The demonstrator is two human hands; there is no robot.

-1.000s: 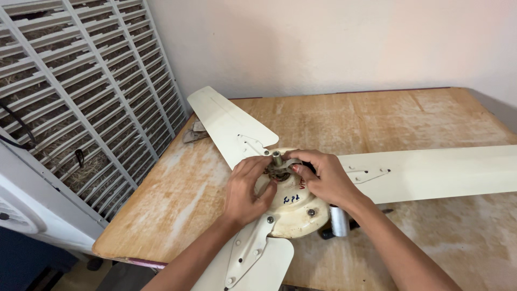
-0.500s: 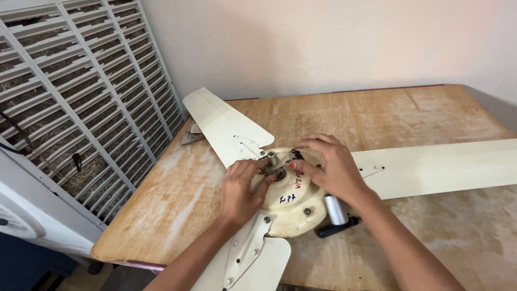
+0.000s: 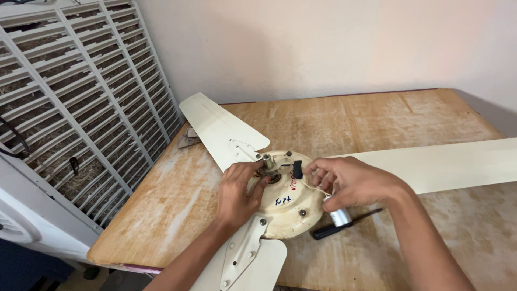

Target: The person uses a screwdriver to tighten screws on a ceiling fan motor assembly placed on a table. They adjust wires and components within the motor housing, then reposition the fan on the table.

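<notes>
A worn wooden worktop carries a cream 3-bladed ceiling fan motor. Left hand pinches the hub shaft at 12 o'clock; right hand grips a black connector, wires not yet freed.

three fan blades, one motor housing, perhaps one screwdriver
</notes>
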